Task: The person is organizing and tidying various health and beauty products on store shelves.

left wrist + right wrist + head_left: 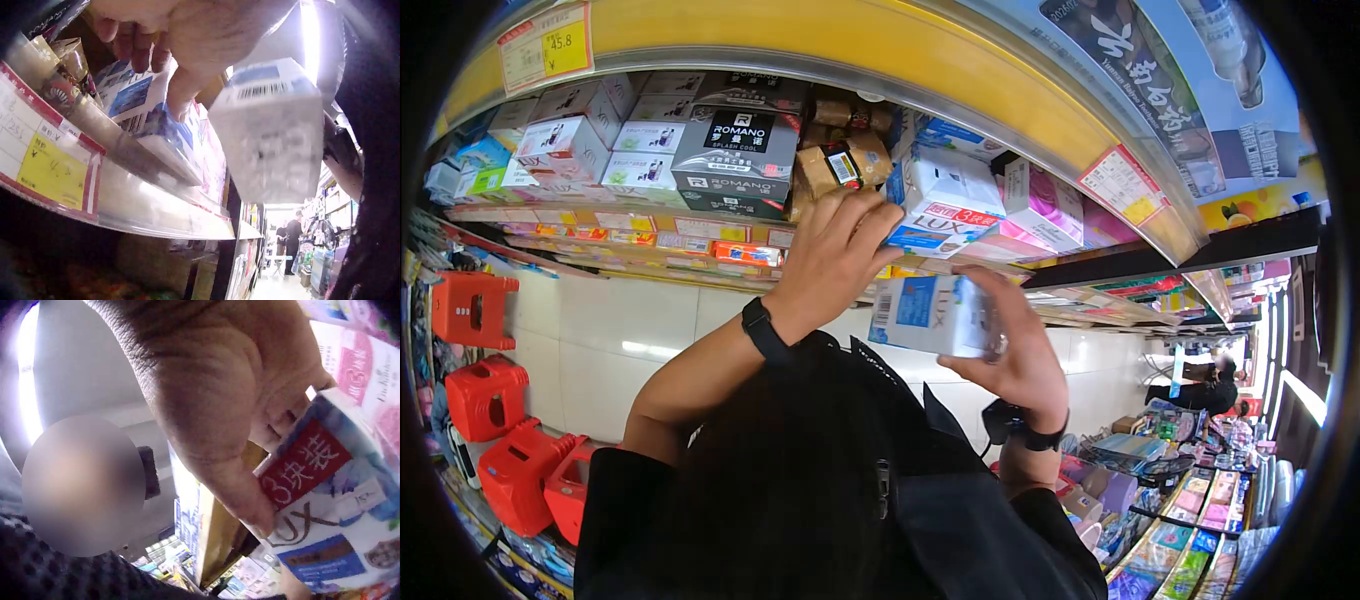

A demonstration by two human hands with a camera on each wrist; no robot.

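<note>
A white and blue LUX box (915, 312) is gripped by the right hand (1025, 350), away from the shelf front. The right wrist view shows the thumb of that hand (206, 394) on the printed face of the box (319, 519). At the shelf, the left hand (830, 260) reaches over the lip, its fingertips touching another LUX box (955, 190) beside a brown packet (850, 165). From the left wrist, the left hand (206, 37) has its thumb on the shelved box (134, 97); the held box (269, 144) is apart from it.
Grey ROMANO boxes (735, 155) and pale boxes (565, 150) stand to the left on the shelf, a pink box (1045, 205) to the right. A yellow shelf edge (820, 45) runs overhead. Red stools (520, 475) stand across the aisle; a person in black (1205, 390) is farther off.
</note>
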